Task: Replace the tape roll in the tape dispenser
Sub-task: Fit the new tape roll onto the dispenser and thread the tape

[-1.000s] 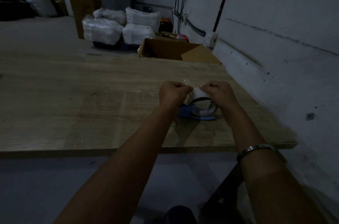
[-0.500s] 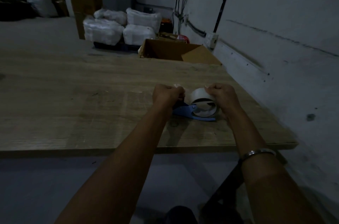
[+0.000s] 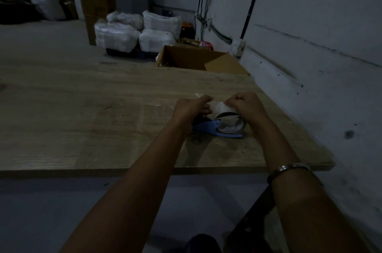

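On the wooden worktop [image 3: 82, 128] a blue tape dispenser [image 3: 208, 127] lies with a clear tape roll [image 3: 229, 125] in it, the left hand [image 3: 191, 107] curled over its handle end and the right hand [image 3: 247, 105] closed atop the roll, an open cardboard box [image 3: 194, 59] beyond.
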`<state>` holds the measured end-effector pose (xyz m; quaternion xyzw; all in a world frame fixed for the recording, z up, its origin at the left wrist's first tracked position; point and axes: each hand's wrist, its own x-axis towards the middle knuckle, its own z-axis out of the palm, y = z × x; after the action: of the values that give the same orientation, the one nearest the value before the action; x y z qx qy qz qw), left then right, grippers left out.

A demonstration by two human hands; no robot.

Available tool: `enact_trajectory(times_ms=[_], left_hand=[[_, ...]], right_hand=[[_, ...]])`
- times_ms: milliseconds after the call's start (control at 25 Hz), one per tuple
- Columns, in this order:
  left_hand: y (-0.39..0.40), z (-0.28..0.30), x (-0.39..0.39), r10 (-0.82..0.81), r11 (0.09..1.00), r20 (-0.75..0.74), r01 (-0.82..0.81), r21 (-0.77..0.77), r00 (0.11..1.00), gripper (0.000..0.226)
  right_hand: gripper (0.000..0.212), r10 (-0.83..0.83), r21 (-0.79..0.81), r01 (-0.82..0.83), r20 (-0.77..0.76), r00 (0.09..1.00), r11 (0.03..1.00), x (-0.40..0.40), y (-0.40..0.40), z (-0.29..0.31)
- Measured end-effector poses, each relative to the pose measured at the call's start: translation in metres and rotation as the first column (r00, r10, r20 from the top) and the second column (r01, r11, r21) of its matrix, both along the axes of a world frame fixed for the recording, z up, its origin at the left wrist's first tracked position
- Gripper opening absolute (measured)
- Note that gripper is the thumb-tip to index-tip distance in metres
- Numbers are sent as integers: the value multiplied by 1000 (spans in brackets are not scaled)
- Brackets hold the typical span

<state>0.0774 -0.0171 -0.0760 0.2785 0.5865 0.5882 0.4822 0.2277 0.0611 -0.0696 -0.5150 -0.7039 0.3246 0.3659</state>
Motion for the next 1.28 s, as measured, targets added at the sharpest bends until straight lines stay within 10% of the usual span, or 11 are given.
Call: enact_trajectory(times_ms=[1280], left_hand=[[3, -11, -17, 78, 988, 16, -75, -131, 997, 21]], right_hand=[[24, -45, -212, -1, -212, 976, 977, 13, -5, 5]])
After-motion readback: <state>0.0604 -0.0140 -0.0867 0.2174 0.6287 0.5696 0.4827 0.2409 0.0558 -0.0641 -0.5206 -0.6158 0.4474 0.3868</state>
